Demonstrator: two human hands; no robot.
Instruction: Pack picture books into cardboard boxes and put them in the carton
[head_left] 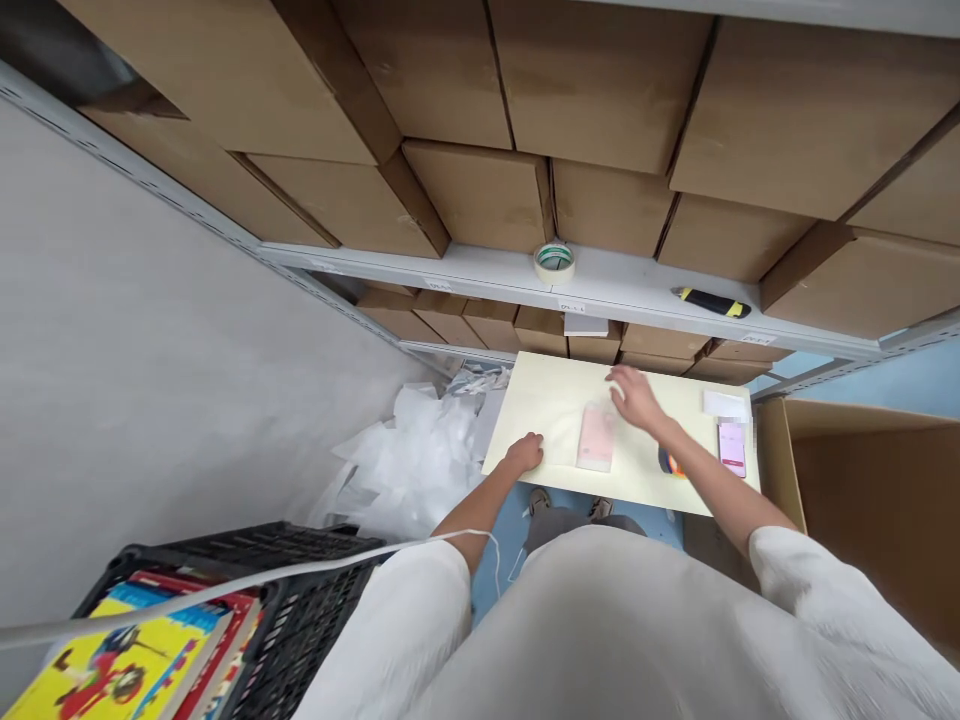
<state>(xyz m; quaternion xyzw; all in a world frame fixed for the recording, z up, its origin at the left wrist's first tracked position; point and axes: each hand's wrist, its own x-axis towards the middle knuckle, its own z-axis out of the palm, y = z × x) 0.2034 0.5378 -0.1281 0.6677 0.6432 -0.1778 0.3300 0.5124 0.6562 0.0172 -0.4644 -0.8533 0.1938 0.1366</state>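
Observation:
A small cream table [547, 400] stands below me, in front of the shelving. On it lies a pale pink flat packet [597, 438]. My right hand [634, 395] reaches over the table just above and to the right of the packet, fingers stretched out and apart, holding nothing. My left hand [525, 452] rests on the table's near left edge with its fingers curled under; nothing shows in it. A pink phone [732, 447] and a white slip [725, 403] lie at the table's right end.
Metal shelves hold many brown cartons; a tape roll [554, 261] and a black-yellow cutter [711, 301] lie on the shelf ledge. Crumpled white plastic [420, 455] is heaped left of the table. A black crate [300, 590] with colourful books stands near left, an open carton [862, 480] right.

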